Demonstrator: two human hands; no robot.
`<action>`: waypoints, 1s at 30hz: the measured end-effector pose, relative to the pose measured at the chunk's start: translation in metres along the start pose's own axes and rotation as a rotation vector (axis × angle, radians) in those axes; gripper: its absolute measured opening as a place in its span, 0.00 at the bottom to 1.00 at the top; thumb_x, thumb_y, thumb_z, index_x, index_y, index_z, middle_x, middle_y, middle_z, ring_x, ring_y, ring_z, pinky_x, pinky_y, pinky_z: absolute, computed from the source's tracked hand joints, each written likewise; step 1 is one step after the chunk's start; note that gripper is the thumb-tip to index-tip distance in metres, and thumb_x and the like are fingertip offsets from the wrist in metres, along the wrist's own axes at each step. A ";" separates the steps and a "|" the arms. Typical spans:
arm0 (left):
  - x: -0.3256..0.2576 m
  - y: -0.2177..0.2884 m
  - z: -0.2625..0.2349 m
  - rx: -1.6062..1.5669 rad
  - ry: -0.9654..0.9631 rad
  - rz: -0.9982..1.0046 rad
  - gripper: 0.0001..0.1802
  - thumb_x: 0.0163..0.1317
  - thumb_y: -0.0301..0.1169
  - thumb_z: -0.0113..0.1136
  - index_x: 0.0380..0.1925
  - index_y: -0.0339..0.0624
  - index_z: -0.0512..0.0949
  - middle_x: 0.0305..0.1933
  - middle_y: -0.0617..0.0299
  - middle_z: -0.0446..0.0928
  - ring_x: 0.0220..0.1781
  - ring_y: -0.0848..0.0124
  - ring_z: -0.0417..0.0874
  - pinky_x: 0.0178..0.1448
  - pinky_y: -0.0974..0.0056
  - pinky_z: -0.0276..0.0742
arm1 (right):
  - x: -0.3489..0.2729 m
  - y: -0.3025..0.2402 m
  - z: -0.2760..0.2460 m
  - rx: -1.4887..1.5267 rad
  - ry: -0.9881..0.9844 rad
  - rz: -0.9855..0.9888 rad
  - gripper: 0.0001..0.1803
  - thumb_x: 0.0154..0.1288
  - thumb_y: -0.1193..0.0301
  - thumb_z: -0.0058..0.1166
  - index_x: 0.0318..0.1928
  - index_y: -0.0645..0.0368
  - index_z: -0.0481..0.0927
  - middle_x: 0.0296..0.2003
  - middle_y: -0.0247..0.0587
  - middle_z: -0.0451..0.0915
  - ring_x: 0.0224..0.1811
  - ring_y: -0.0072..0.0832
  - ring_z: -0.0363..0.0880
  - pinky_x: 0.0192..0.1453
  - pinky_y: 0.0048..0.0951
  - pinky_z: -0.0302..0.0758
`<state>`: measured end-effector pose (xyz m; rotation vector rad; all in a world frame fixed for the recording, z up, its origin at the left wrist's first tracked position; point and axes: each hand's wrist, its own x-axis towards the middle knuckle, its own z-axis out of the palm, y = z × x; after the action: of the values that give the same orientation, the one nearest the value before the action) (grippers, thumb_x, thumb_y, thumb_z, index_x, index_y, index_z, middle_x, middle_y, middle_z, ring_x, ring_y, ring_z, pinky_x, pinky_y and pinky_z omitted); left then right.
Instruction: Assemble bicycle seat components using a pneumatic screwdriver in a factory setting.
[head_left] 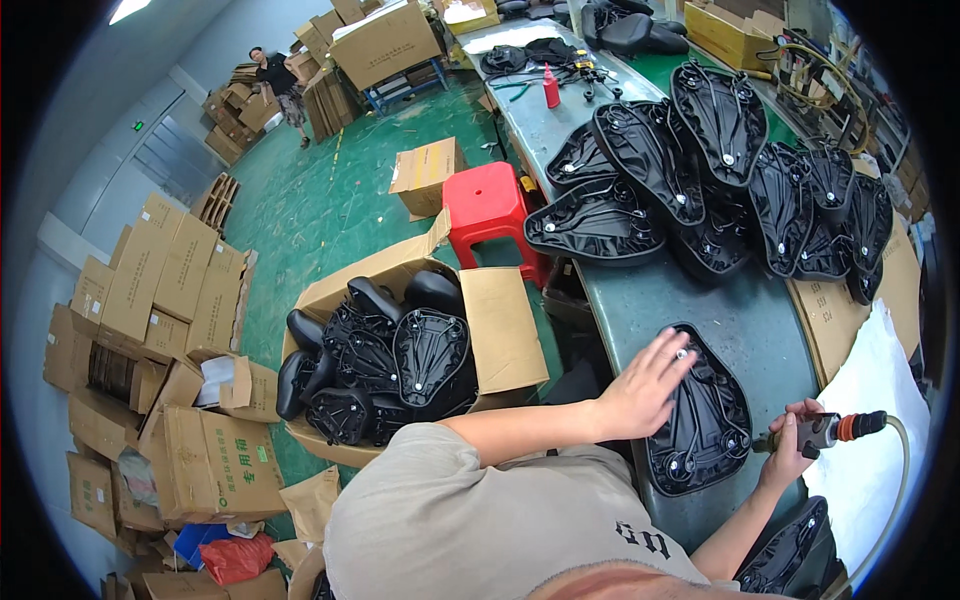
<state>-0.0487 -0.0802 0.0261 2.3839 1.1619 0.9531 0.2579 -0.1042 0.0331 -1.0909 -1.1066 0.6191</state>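
A black bicycle saddle (708, 410) lies upside down on the bench in front of me, its ribbed underside and metal fittings showing. Across its narrow end rests my left hand (645, 390), fingers stretched out beside a small shiny fitting. My right hand (790, 452) is wrapped round a pneumatic screwdriver (822, 430) with an orange and black hose end. The tool's tip points left, close to the saddle's right edge; whether they touch I cannot tell. Another upturned saddle (785, 555) sits near my right forearm, partly cut off by the view's edge.
Upturned saddles (655, 170) are heaped farther along the bench (640, 310). An open carton (510, 330) of saddles stands left of it, near a red stool (485, 195). A red bottle (551, 88) stands on the bench. Stacked cartons (145, 265) line the left; a person (280, 85) stands far back.
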 end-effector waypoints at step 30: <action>0.049 -0.020 0.030 -0.330 -0.209 0.300 0.23 0.50 0.22 0.65 0.50 0.39 0.78 0.44 0.54 0.78 0.53 0.54 0.80 0.58 0.53 0.75 | 0.011 0.013 -0.003 -0.001 0.010 0.107 0.21 0.72 0.81 0.52 0.64 0.65 0.71 0.46 0.41 0.77 0.34 0.22 0.75 0.41 0.24 0.74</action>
<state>-0.0176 -0.0298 0.0144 2.3494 0.5338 0.8765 0.2658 -0.0908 0.0255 -1.1582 -1.0450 0.6967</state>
